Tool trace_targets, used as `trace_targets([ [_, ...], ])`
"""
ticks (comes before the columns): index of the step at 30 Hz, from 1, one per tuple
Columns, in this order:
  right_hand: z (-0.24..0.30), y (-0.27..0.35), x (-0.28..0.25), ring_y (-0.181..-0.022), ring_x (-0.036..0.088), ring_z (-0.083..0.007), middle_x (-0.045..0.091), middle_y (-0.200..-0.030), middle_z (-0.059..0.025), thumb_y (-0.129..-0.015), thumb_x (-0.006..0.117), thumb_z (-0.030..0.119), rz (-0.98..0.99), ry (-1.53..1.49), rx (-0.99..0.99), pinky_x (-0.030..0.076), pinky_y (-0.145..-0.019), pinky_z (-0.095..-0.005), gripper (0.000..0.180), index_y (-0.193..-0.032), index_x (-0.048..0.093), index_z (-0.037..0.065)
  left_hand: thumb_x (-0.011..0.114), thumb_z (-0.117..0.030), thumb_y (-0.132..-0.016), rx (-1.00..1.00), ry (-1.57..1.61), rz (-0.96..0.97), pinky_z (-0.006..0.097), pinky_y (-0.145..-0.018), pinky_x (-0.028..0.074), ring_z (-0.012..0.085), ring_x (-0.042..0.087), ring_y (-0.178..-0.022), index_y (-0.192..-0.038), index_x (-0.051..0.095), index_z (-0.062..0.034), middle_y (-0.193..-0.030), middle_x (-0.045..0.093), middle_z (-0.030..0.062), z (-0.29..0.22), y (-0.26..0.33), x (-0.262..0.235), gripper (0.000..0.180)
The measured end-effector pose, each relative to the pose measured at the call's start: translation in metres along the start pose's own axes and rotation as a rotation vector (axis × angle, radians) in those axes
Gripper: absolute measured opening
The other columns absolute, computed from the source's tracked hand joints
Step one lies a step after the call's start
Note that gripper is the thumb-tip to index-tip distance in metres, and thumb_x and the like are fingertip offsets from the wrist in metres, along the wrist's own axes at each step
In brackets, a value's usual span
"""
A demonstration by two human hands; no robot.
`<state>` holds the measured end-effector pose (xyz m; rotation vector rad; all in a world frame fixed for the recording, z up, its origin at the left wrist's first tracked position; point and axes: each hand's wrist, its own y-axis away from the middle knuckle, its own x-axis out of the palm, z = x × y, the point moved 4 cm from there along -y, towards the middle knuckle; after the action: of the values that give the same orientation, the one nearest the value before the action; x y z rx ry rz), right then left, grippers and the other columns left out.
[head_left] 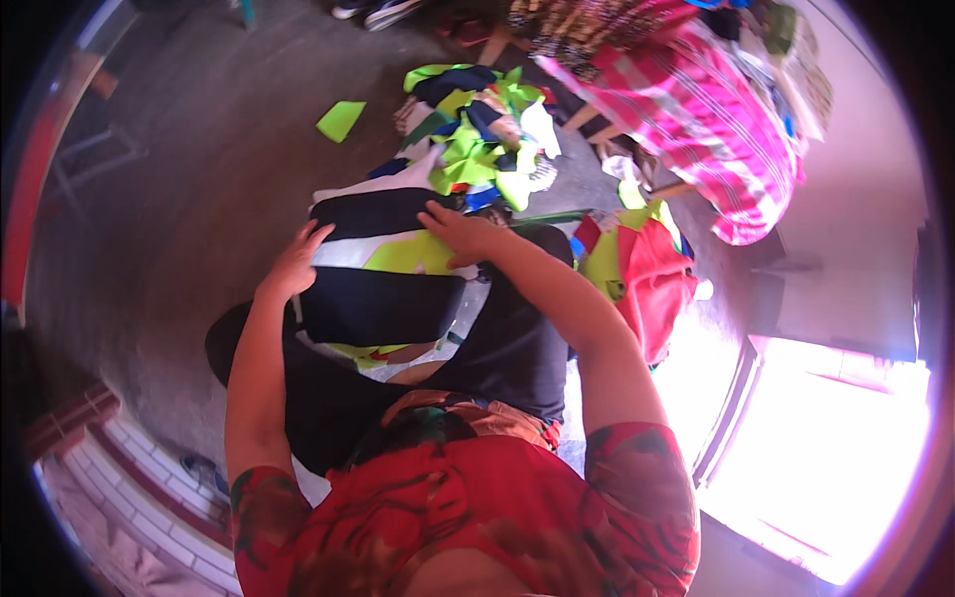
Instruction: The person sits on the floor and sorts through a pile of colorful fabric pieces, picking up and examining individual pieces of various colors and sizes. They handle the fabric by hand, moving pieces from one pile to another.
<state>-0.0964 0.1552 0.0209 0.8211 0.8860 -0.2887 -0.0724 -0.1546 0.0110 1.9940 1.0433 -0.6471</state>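
Closest to the camera is the person's own red patterned top (448, 517), which fills the lower middle of the view. From it both bare forearms go up toward a stack of cut fabric pieces (383, 274) that lies over the person's lap, just in front of the body. This stack is mostly dark navy, with white bands and one lime-green shape near its top edge.

Largest of everything is the grey concrete floor (189, 179), which spreads over the left and upper part. On the right side a pink striped cloth (711, 119) hangs over something I cannot make out. Beyond the stack, further from the person, lies a loose heap of scraps (477, 134) in lime green, navy and white. To the right of the lap there is a red cloth bundle (652, 284) with some green pieces on it. One single lime-green piece (340, 120) lies alone on the floor, well apart from the heap.

The left hand (296, 261) rests on the left edge of the stack with the fingers bent lightly over the fabric; whether it pinches the edge I cannot tell. The right hand (460, 234) lies open and flat on the upper part of the stack, palm down, pressing on the white and green area.
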Motion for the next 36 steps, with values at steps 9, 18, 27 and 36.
trace_targets([
  [9, 0.007, 0.011, -0.031, -0.121, 0.05, -0.0318, 0.035, -0.145, -0.0156, -0.076, 0.064, 0.018, -0.32, 0.01, 0.118, 0.047, -0.092, -0.044, 0.065, -0.138, 0.043, 0.013, 0.045, 0.019, -0.068, 0.061, -0.052, -0.196, 0.039, -0.103, 0.04, 0.0348, 0.035, -0.134, -0.142, 0.038, -0.0211, -0.152, 0.026, 0.0145, -0.017, 0.012, -0.008, 0.085],
  [18, 0.064, 0.136, -0.087, -0.112, 0.055, -0.0308, 0.059, -0.122, -0.0134, -0.074, 0.072, 0.015, -1.251, 0.032, 0.256, 0.044, -0.094, -0.0411, 0.054, -0.125, 0.056, 0.008, 0.057, 0.01, -0.075, 0.021, 0.046, -0.338, 0.037, -0.108, 0.035, 0.0321, 0.032, -0.137, -0.144, 0.032, -0.0179, -0.151, 0.025, 0.0154, 0.019, 0.031, -0.006, 0.079],
  [27, 0.004, 0.277, -0.051, -0.119, 0.05, -0.0298, 0.052, -0.131, -0.0119, -0.076, 0.072, 0.034, -1.097, 0.176, 1.053, 0.037, -0.097, -0.0448, 0.065, -0.131, 0.049, 0.009, 0.066, -0.006, -0.08, -0.043, -0.03, -0.283, 0.039, -0.108, 0.034, 0.0341, 0.034, -0.135, -0.14, 0.037, -0.0135, -0.149, 0.03, 0.0158, 0.02, 0.03, -0.005, 0.066],
  [36, -0.016, 0.303, -0.012, -0.12, 0.05, -0.0381, 0.046, -0.136, -0.0232, -0.089, 0.058, 0.032, -1.293, -0.161, 1.042, 0.042, -0.097, -0.0454, 0.045, -0.119, 0.059, -0.001, 0.067, -0.008, -0.081, -0.073, -0.015, -0.247, 0.038, -0.109, 0.033, 0.0332, 0.034, -0.135, -0.136, 0.043, -0.0095, -0.147, 0.033, 0.0154, 0.021, 0.033, -0.004, 0.06],
])
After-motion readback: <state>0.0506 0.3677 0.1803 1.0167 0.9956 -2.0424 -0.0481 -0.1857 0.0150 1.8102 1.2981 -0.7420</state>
